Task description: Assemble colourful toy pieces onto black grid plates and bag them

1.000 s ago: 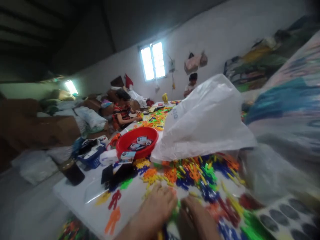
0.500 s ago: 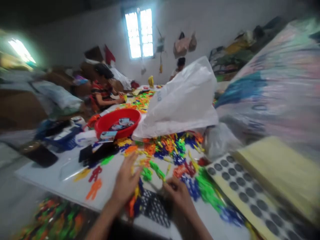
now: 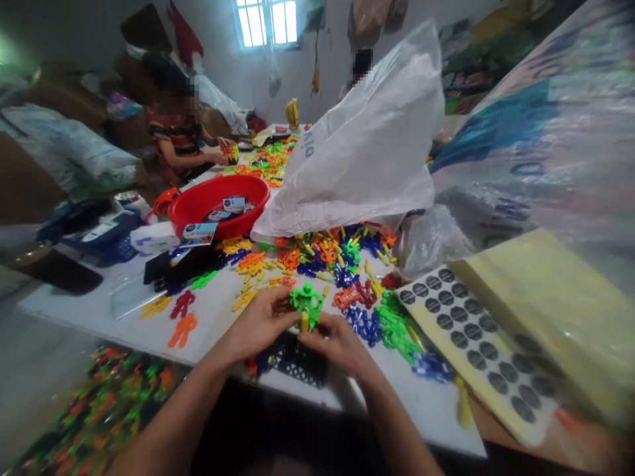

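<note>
A bright green plastic figure (image 3: 306,301) is held upright between my two hands above the table's front part. My left hand (image 3: 268,317) grips its left side, fingers closed. On the other side, my right hand (image 3: 332,340) pinches near its base, where a small yellow piece (image 3: 304,322) shows. Below the hands is a black perforated basket (image 3: 297,363). Piles of orange, blue, green and yellow pieces lie beyond, with a green pile (image 3: 397,327) and a blue pile (image 3: 364,324) to the right.
A red basin (image 3: 218,198) with cards stands at the back left, near a blue basket (image 3: 104,235). A white sack (image 3: 362,158) rises behind the pieces. Sheets of round black stickers (image 3: 476,330) lie at right. A person in a striped shirt (image 3: 173,139) sits far left.
My left hand, open before, has closed on the green figure. Both hands have come together and raised it upright. The camera view has tilted down.
</note>
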The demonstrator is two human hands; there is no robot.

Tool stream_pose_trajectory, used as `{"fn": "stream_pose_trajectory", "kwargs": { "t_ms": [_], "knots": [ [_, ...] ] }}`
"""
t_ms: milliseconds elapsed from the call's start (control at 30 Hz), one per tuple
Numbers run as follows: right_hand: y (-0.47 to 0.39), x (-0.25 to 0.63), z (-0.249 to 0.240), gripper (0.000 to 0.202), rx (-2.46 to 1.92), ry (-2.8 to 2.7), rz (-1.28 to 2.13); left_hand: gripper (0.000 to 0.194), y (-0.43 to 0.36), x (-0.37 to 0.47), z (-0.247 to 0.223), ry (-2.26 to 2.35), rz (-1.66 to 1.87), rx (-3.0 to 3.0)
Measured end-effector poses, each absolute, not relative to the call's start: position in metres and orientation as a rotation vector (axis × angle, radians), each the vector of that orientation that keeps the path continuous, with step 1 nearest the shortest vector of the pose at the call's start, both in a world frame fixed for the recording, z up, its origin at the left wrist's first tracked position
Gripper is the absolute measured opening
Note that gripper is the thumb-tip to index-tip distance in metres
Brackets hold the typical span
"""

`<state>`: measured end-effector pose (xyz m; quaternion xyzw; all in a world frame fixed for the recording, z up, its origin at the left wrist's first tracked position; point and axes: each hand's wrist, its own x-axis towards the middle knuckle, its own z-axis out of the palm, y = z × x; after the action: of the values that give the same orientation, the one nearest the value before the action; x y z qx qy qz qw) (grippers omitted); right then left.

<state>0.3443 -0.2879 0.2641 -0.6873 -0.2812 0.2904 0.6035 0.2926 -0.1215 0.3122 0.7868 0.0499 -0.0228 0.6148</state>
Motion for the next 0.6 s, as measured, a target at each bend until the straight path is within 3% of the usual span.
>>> {"fn": "stream_pose_trajectory", "kwargs": {
  "t_ms": [167, 333, 500, 600],
  "knots": [
    [-0.281, 0.331, 0.251, 0.022, -1.59, -0.47, 0.52, 0.045, -0.11, 0.274, 0.32, -0.021, 0.231, 2.379],
    [-0.266, 0.308, 0.192, 0.014, -1.701, -0.436, 0.509, 0.039, -0.106, 0.258, 0.275, 0.122, 0.296, 2.859],
    [-0.238, 0.297, 0.156, 0.005, -1.888, -0.538, 0.404, 0.037, -0.108, 0.261, 0.245, 0.151, 0.322, 2.946],
    [-0.231, 0.297, 0.159, 0.012, -2.06, -0.834, 0.311, 0.04, -0.105, 0.256, 0.245, 0.148, 0.359, 2.942]
  ]
}}
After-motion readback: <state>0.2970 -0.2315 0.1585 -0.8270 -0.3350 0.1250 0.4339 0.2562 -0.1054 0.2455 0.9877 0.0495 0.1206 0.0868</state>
